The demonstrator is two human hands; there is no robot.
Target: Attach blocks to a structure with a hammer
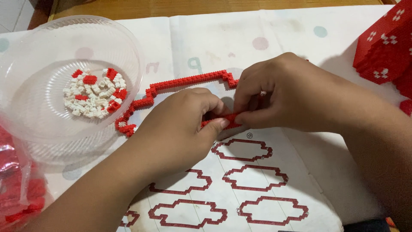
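- Two hands meet over the sheet: my left hand and right hand both pinch the same short red strip of tiny bricks, one at each end.
- The strip lies between my thumbs, long axis roughly left to right, tipped slightly up toward the right; neither hand is nearer.
- It belongs to the outline of red bricks, which runs back and left from my fingers toward the bowl.
- The bowl holds loose white and red bricks, just beside my left wrist.
- A red block with white flowers stands far right, well apart.
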